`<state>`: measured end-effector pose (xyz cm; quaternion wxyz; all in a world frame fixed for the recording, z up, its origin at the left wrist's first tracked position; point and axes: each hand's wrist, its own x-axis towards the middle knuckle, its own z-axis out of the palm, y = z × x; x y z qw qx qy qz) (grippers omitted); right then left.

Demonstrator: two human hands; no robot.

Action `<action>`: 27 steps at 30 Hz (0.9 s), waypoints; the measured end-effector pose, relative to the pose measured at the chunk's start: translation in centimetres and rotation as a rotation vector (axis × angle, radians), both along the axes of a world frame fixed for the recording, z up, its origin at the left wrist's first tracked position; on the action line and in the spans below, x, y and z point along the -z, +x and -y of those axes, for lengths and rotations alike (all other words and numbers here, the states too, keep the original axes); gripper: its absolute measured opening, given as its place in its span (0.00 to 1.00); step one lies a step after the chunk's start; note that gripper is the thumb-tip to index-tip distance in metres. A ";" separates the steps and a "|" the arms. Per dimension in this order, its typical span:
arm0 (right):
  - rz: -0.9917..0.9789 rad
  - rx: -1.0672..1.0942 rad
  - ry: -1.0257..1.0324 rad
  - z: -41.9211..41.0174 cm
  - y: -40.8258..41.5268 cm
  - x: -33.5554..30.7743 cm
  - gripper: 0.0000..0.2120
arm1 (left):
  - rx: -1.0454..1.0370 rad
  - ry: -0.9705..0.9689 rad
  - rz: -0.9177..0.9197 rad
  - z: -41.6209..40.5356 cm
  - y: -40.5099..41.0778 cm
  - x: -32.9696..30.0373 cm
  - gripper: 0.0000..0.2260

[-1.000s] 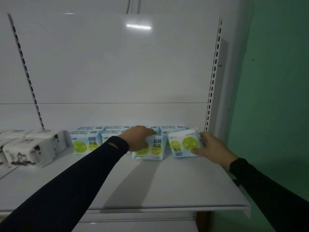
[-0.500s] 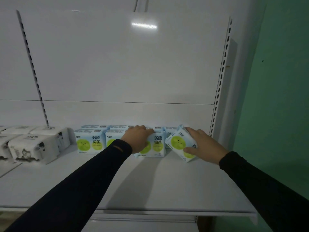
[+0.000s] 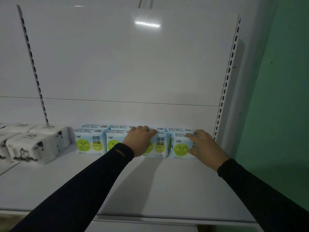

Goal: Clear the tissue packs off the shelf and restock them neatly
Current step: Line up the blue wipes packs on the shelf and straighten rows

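Observation:
Light-blue tissue packs with green circles stand in a row, two deep, at the back of the white shelf (image 3: 150, 190). My left hand (image 3: 139, 141) grips the third pack (image 3: 160, 144) from the left, fingers curled over its top edge. My right hand (image 3: 204, 146) holds the rightmost pack (image 3: 180, 148), which stands upright at the end of the row, fingers over its top and thumb on its front. Two more front packs (image 3: 90, 143) stand untouched to the left.
White tissue bundles with black ink print (image 3: 33, 146) lie on the shelf's left part. A slotted upright (image 3: 225, 91) bounds the shelf on the right, with a green wall (image 3: 284, 97) beyond. The shelf's front half is bare.
My right hand brought the rightmost pack from tilted to upright and set it in line with the row. My left hand stayed on the third pack.

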<state>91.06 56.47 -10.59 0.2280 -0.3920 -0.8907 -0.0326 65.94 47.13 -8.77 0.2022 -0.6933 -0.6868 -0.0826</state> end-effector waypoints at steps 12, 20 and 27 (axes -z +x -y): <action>0.006 0.010 0.027 0.7 -2.1 1.3 0.33 | -0.170 -0.083 -0.073 0.5 0.7 0.8 0.31; -0.085 -0.026 0.052 2.2 1.1 -0.7 0.30 | 0.015 0.048 0.164 2.7 3.2 -1.5 0.27; -0.243 0.072 0.157 7.3 9.9 0.6 0.27 | 0.341 0.138 0.402 5.2 11.0 0.2 0.23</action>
